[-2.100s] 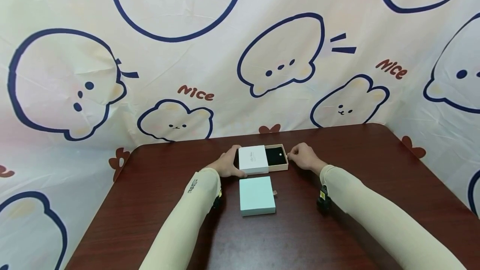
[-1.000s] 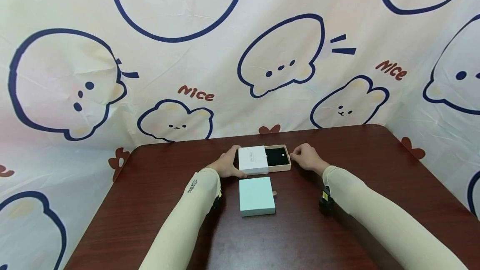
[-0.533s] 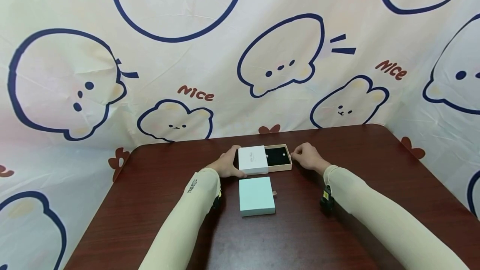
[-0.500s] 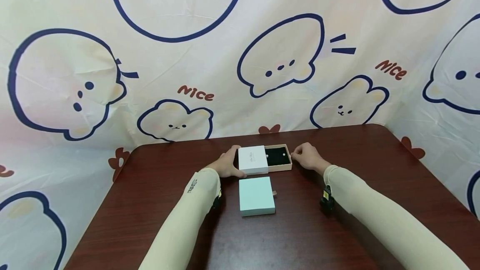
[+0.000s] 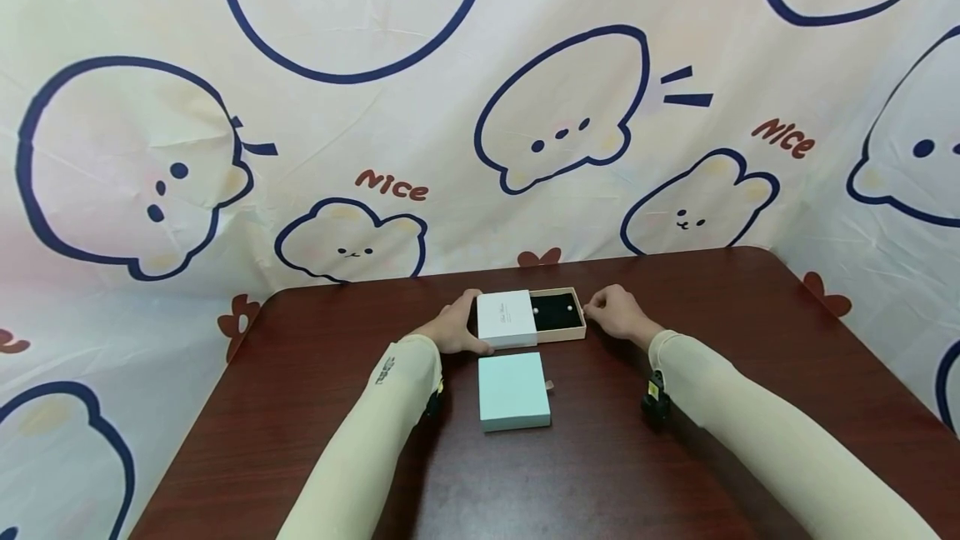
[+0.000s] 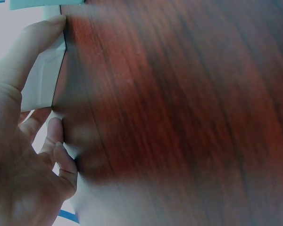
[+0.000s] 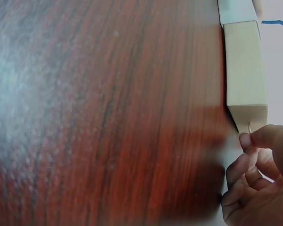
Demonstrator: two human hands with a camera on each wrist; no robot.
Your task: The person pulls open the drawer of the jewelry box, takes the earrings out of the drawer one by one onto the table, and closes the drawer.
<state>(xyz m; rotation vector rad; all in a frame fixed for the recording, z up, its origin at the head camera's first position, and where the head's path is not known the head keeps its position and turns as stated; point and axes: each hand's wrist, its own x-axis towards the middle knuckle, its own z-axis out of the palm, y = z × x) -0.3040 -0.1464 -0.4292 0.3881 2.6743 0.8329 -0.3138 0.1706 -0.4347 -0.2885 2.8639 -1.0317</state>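
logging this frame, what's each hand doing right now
Left hand: holding the white box sleeve.
Right hand: pinching the pull tab of the cream tray.

A dark reddish-brown table (image 5: 600, 473) carries a white box (image 5: 505, 317) and a mint box (image 5: 513, 390).

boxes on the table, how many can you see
2: the white box, its drawer partly out, between the left hand and right hand; and the mint box, on its near side. No others show.
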